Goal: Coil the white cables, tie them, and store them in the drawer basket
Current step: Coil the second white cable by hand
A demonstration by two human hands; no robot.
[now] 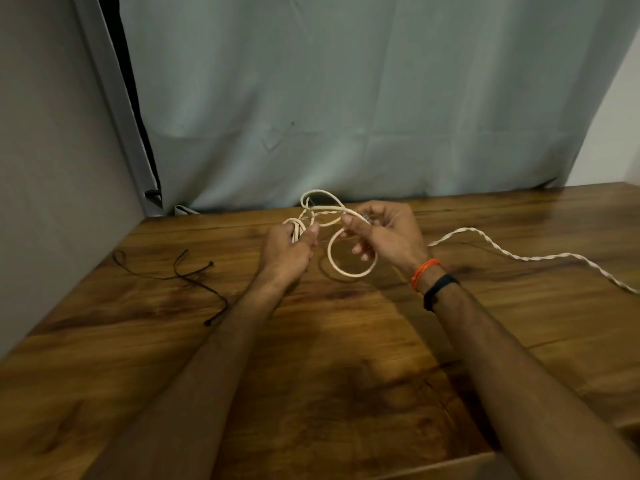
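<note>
wooden table (346, 358) fills the lower view, dark glossy planks with strong grain, backed by a grey-green curtain (346, 98) that hangs to the far edge. over the far middle of the table we hold the white cable (349, 273) in both hands, lifted above the wood. it is thin, round and smooth, bent into loose loops: one round loop hangs below our right hand, smaller loops rise behind the hands toward the curtain. our left hand (289, 249) is curled round a small bundle of turns, thumb pressed on top. our right hand (388, 233) pinches a strand between thumb and forefinger, the other fingers loosely bent under it. from behind the right wrist a twisted white length (519, 257) runs along the table to the right edge, its long axis left to right, sagging nearer us as it goes; whether it is the same cable we cannot tell. we can read no writing anywhere. an orange thread band (423, 271) and a black band (439, 289) circle our right wrist. left of us a thin black cord (194, 280) lies tangled on the wood.
</note>
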